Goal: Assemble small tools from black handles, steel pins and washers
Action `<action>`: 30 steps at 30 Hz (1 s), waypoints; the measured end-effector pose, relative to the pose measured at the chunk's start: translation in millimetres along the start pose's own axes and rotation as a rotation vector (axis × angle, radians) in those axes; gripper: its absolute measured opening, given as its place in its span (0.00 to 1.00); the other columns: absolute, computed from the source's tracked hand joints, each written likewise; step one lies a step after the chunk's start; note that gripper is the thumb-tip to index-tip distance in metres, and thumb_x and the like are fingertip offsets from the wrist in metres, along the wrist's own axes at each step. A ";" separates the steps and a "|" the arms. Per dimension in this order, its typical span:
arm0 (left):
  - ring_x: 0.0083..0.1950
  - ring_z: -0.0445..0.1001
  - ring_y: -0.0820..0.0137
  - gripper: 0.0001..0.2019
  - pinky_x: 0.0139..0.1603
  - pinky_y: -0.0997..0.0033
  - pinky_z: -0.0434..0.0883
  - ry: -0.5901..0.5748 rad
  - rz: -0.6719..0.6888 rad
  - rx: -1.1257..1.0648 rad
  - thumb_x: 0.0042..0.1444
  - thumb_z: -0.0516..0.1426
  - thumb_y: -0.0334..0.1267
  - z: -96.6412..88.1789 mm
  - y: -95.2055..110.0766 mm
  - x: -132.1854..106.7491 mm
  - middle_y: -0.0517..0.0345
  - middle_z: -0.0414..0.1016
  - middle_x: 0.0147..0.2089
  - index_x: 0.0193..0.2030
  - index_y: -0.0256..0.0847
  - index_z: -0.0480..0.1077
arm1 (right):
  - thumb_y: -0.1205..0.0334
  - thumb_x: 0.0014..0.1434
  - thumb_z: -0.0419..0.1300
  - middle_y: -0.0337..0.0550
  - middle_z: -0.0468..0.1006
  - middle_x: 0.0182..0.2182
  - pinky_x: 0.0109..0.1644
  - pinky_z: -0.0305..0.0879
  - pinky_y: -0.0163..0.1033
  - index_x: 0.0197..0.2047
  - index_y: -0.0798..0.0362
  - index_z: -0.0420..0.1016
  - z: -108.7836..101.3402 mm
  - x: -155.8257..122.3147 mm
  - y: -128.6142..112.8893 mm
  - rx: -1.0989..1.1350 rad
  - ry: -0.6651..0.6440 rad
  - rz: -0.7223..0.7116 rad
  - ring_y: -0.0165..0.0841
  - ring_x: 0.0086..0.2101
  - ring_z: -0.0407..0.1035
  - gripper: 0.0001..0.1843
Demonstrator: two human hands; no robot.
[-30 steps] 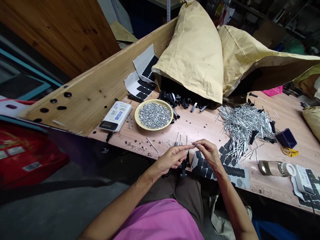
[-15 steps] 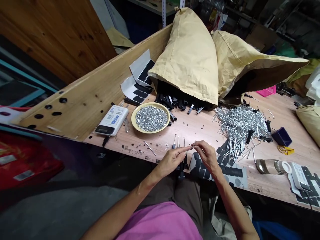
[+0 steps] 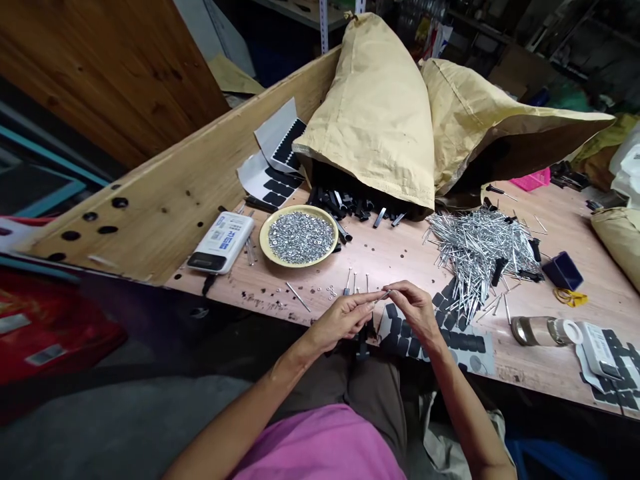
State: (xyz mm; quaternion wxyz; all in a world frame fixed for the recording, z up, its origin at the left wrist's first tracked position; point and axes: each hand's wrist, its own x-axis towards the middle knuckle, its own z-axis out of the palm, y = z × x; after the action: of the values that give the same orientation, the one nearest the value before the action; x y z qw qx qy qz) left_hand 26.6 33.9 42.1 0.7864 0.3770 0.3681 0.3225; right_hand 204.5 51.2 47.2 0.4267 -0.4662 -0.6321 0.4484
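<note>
My left hand point(image 3: 345, 317) and my right hand point(image 3: 413, 308) meet at the table's front edge, fingertips nearly touching. Both pinch a thin metal rod point(image 3: 383, 296), mostly hidden by the fingers. Just behind my left hand, several thin rods point(image 3: 349, 277) stand upright by a dark fixture point(image 3: 362, 348) at the edge. A yellow plate point(image 3: 266, 249) heaped with small metal nuts lies beyond it to the left. Under my right hand is a grey sheet with black stickers point(image 3: 465, 341). A large pile of long metal rods point(image 3: 480, 257) lies to the right.
Two big tan sacks point(image 3: 383, 100) lie at the back, with black clip-like parts point(image 3: 350, 205) spilling out. A white power bank point(image 3: 223, 241) sits left of the plate. A glass jar point(image 3: 540, 331), dark blue cup point(image 3: 564, 271) and yellow bands point(image 3: 570, 297) are at right. A wooden board point(image 3: 200, 180) borders the left.
The view has shifted slightly. My hands stay together at nearly the same spot, with the left fingers curled a little differently around the rod.
</note>
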 end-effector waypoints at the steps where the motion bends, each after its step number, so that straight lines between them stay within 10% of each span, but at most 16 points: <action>1: 0.18 0.42 0.84 0.32 0.18 0.78 0.40 -0.002 -0.005 -0.017 0.50 0.59 0.52 0.5 -0.5 0.5 0.73 0.50 0.20 0.60 0.35 0.67 | 0.56 0.58 0.61 0.40 0.81 0.31 0.38 0.72 0.37 0.36 0.47 0.80 1.6 -1.0 0.7 0.008 0.023 0.009 0.32 0.33 0.76 0.07; 7: 0.16 0.42 0.85 0.33 0.16 0.80 0.40 0.000 -0.041 -0.109 0.49 0.60 0.51 3.7 0.7 1.9 0.72 0.53 0.21 0.60 0.37 0.66 | 0.59 0.58 0.61 0.41 0.82 0.33 0.39 0.73 0.38 0.38 0.46 0.81 6.7 -3.8 2.0 -0.115 0.149 -0.142 0.33 0.35 0.77 0.07; 21: 0.20 0.47 0.80 0.27 0.18 0.78 0.46 -0.016 0.087 0.181 0.54 0.55 0.50 0.0 -1.9 -1.1 0.71 0.48 0.19 0.56 0.32 0.70 | 0.50 0.51 0.66 0.42 0.82 0.30 0.35 0.73 0.37 0.33 0.49 0.81 -21.3 1.3 -8.1 -0.042 -0.112 0.056 0.33 0.30 0.76 0.11; 30: 0.21 0.49 0.79 0.26 0.20 0.77 0.48 -0.060 0.102 0.261 0.56 0.53 0.50 -1.9 -0.7 -1.5 0.70 0.49 0.20 0.54 0.33 0.71 | 0.46 0.55 0.62 0.43 0.80 0.28 0.33 0.69 0.35 0.31 0.51 0.78 -24.0 -0.8 -9.9 -0.215 -0.140 -0.060 0.32 0.30 0.73 0.16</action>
State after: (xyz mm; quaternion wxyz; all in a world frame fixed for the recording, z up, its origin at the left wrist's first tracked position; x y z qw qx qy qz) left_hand 24.4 33.0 41.1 0.7238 0.5038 0.3638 0.2999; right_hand 225.6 52.9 62.2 0.3424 -0.4576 -0.7183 0.3968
